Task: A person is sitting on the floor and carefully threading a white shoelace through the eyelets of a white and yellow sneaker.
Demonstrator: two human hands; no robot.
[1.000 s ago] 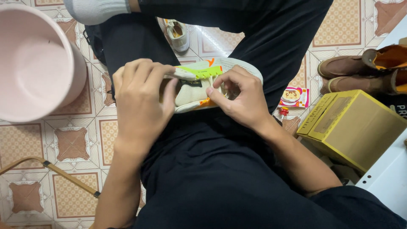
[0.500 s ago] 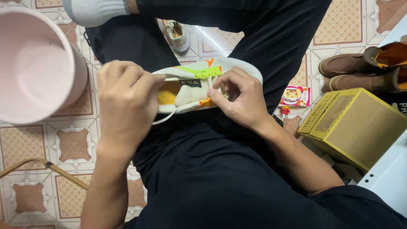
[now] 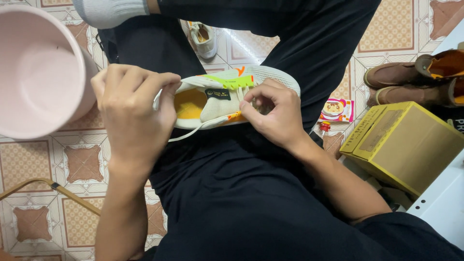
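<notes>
A cream sneaker (image 3: 220, 102) with neon green and orange trim lies on my lap, its yellow insole showing. My left hand (image 3: 133, 108) is closed on the end of a white shoelace (image 3: 191, 130) at the heel side of the shoe, pulled out to the left. My right hand (image 3: 270, 113) pinches the laces over the tongue and steadies the shoe. A loose strand of lace hangs under the shoe toward my black trousers.
A pink bucket (image 3: 41, 72) stands at the left on the tiled floor. A second cream sneaker (image 3: 203, 38) lies beyond my knees. At the right are brown boots (image 3: 411, 79), a yellow cardboard box (image 3: 403, 142) and a small colourful packet (image 3: 334, 110).
My left hand has drawn the lace away to the left, uncovering the shoe's yellow insole. My right hand has stayed on the laces.
</notes>
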